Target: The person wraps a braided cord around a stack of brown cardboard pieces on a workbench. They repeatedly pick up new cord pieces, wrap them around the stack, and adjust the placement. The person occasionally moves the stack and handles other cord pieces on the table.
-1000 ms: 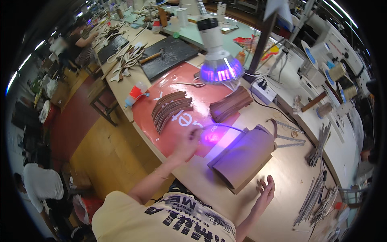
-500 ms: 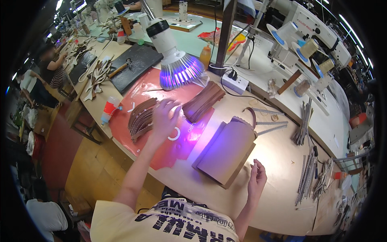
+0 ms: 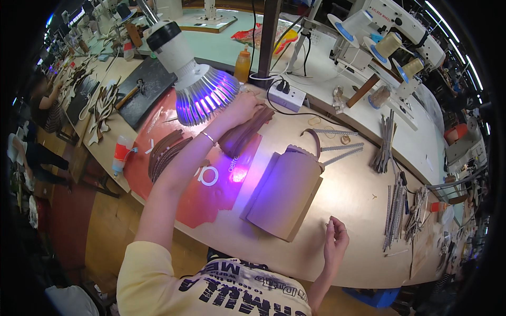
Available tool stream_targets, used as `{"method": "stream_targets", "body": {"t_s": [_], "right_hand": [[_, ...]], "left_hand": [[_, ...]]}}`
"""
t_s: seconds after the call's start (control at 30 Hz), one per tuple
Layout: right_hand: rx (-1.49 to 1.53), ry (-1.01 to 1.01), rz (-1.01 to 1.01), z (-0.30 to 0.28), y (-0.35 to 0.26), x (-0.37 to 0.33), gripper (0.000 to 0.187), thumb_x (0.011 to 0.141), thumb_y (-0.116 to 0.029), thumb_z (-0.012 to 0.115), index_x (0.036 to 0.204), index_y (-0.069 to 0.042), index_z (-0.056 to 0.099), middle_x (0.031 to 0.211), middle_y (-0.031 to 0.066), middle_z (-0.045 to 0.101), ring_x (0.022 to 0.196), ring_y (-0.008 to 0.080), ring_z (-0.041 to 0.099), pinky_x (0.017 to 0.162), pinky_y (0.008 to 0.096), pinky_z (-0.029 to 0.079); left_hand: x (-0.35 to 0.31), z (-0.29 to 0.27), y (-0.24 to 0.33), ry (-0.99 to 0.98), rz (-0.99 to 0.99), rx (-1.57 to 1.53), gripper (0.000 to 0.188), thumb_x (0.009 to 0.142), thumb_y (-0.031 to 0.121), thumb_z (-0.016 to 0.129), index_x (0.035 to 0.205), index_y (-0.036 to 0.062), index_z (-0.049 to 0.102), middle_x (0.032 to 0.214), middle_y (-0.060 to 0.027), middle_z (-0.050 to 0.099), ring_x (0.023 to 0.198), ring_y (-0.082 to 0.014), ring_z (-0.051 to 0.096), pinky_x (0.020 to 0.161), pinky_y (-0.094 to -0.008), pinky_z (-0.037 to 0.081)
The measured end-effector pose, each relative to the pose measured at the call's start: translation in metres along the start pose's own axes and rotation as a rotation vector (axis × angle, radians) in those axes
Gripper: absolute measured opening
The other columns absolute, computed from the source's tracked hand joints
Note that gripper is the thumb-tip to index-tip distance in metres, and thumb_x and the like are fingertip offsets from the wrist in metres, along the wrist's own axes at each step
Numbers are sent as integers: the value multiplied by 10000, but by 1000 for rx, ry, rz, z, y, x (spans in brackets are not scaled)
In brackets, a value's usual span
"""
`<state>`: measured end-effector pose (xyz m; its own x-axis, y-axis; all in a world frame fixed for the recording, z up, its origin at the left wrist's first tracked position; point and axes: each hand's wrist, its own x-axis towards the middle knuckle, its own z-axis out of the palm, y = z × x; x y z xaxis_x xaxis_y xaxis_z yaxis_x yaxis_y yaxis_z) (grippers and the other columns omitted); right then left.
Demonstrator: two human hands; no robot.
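The left hand (image 3: 246,107) reaches to the far end of a stack of straight brown strips (image 3: 238,138), smooth, leathery and narrow, lying at the edge of a glossy red sheet (image 3: 197,210) on the pale tabletop (image 3: 363,210). Its fingers are bent down over the strip ends; whether they grip any cannot be told. The right hand (image 3: 336,245) is held near the front edge, fingers curled loosely with the thumb close to them; whether something small is pinched there is unclear.

A fan of curved brown strips (image 3: 158,157) with pale ridged edges lies on the sheet, partly hidden by the left forearm. The ribbed metal lamp (image 3: 204,96), glowing violet, crowds that forearm and covers part of the sheet. Between the hands lie flat, matt brown panels (image 3: 287,195), the far edge scalloped, a curved strap (image 3: 314,139) and grey toothed strips (image 3: 343,151) beyond. A black cable (image 3: 319,117) runs from a white power strip (image 3: 287,97) behind them. A red-labelled squeeze bottle (image 3: 122,154) stands left, near a black board (image 3: 153,87).
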<state>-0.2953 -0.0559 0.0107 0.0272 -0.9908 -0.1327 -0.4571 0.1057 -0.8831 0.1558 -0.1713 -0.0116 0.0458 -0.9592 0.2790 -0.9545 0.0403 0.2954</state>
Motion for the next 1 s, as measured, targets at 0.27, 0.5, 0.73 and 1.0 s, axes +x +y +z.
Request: {"method": "stream_targets", "body": {"t_s": [0.27,0.5,0.73,1.0], "right_hand": [[-97,-18,-92,11,-19,11,293,961,-219,617,1147,4,661,951,97,683,860,155,612,792,316,493],[-96,-71,-112,15,-25,11,285,969,-213,610,1159,-8,663,994,83,693,912,145,625,818,302,491],[-84,-18,-149,6,-32,14,259,949,-166,632,1142,5,659,912,78,673,835,148,600,796,308,493],[318,-592,-456,19,-81,7,630,843,-181,744,1385,-6,474,1305,132,593,1211,241,556,1007,366,422]], "left_hand": [[-11,4,0,158,56,-11,223,905,220,617,1056,97,726,1179,-133,656,1052,-301,601,945,-414,400],[-13,6,1,137,36,-57,148,898,201,619,962,80,675,1095,-101,662,1032,-275,599,911,-403,398],[-100,-54,37,-43,52,-223,149,896,147,614,1006,47,627,1028,-130,630,1001,-314,583,862,-416,445],[-181,-179,160,-273,29,-475,104,838,105,684,897,48,620,819,-112,640,783,-311,631,723,-381,488]]}}
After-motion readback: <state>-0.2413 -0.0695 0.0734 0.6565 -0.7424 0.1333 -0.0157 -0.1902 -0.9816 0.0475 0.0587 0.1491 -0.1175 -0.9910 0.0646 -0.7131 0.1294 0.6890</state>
